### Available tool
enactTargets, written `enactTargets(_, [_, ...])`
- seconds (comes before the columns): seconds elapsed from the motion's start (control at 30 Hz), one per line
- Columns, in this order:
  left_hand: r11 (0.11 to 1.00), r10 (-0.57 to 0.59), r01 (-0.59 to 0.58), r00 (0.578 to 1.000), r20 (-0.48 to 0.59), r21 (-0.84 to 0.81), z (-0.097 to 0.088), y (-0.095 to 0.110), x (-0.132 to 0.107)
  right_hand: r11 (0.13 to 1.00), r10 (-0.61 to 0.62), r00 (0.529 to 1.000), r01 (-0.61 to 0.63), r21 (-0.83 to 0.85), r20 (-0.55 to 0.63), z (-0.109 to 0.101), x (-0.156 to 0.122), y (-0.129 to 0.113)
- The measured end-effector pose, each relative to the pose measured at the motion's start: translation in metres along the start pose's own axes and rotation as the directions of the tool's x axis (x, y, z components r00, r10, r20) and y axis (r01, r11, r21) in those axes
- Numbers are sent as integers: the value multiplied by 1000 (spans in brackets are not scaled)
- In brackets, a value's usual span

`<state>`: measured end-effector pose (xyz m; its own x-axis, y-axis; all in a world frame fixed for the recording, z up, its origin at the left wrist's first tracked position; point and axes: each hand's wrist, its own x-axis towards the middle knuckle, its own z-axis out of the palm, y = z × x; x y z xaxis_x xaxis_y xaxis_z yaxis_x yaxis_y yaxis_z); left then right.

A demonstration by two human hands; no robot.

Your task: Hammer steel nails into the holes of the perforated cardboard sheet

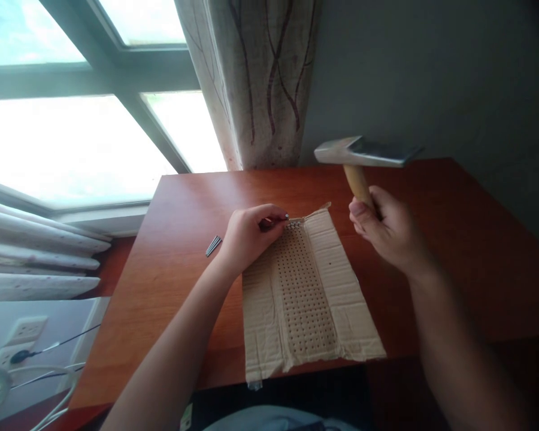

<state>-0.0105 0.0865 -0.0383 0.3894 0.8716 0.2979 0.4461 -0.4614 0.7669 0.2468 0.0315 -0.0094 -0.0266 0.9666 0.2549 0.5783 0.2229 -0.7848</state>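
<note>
My right hand [384,224] is wrapped round the wooden handle of a hammer [357,152], whose metal head is raised above the table to the right of the cardboard. At the far end of the cardboard [341,263], my left hand [258,230] pinches a nail [287,216], of which only the small top shows between thumb and fingers. Rows of small holes run down the middle strip of the cardboard. Several shiny nail heads [295,224] sit close together by my left fingertips. Left of that hand lies a small bunch of nails [214,245].
The reddish wooden table [161,287] has its far edge near a patterned curtain [269,78] and a grey wall [408,78]. A window [103,78] is at the left. Below it, cables [54,371] and a wall socket [27,332] are beside the table.
</note>
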Motion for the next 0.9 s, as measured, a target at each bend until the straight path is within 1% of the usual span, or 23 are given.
enactTargets(0.07, [1000, 0, 0, 1000, 11, -2, 0, 0, 0, 988, -8, 996, 21, -151, 86, -11, -3, -13])
enactTargets(0.17, [1000, 10, -10, 1000, 11, 26, 1, 0, 1, 940, -47, 975, 117, -320, 218, -20, -4, -36])
enactTargets(0.23, [999, 10, -10, 1000, -3, 42, 0, 1, 1, 910, -61, 961, 165, -381, 271, -21, -4, -47])
enactTargets(0.3, [999, 6, -5, 1000, -13, 54, 0, 2, 1, 899, -63, 953, 183, -398, 296, -20, -5, -54])
enactTargets(0.53, [995, 29, -32, 999, 33, 95, -1, 1, 1, 880, 14, 945, 143, -453, 326, -15, -7, -52])
enactTargets(0.77, [994, -8, 5, 1000, 29, 113, -2, 2, 2, 886, -29, 954, 163, -435, 299, -21, -8, -58])
enactTargets(0.9, [992, -6, 2, 1000, 30, 126, -1, 2, 2, 885, -48, 959, 171, -433, 280, -22, -9, -58])
